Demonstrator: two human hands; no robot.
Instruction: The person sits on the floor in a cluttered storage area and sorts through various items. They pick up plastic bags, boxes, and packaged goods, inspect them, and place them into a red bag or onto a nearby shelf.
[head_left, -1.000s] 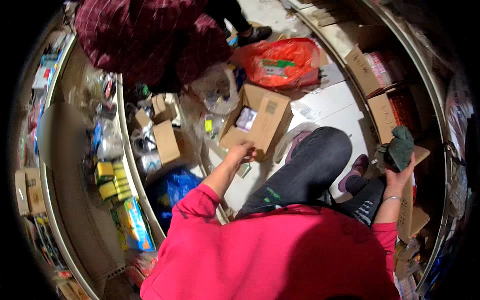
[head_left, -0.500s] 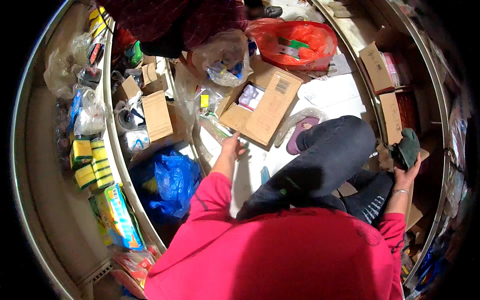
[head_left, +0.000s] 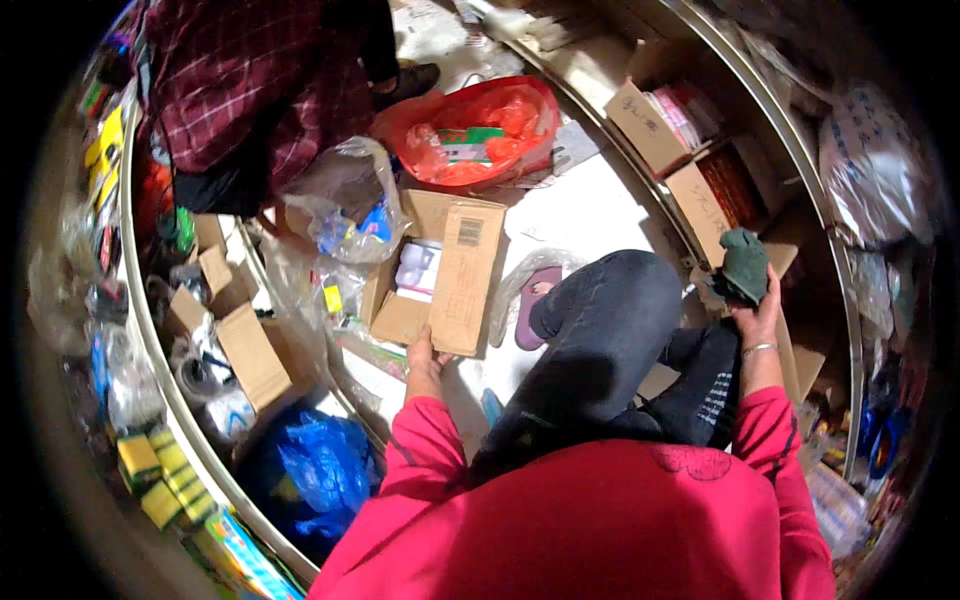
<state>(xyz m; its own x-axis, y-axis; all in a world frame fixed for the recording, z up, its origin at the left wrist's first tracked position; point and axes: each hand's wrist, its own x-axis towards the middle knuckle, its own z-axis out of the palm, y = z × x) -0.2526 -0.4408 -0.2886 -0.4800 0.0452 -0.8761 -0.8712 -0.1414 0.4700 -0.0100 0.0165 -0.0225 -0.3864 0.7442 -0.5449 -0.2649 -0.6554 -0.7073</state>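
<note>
Left hand (head_left: 425, 352) grips the near edge of an open cardboard box (head_left: 440, 270) on the floor (white packet inside). Right hand (head_left: 757, 303) is raised, fingers closed around a dark green cloth (head_left: 743, 262).

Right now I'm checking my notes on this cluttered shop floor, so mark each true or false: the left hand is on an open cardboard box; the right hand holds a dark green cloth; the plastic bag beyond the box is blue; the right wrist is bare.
1. The left hand is on the open cardboard box: true, it grips the box's near edge.
2. The right hand holds a dark green cloth: true.
3. The plastic bag beyond the box is blue: false, it is red-orange.
4. The right wrist is bare: false, it wears a thin bracelet.
</note>
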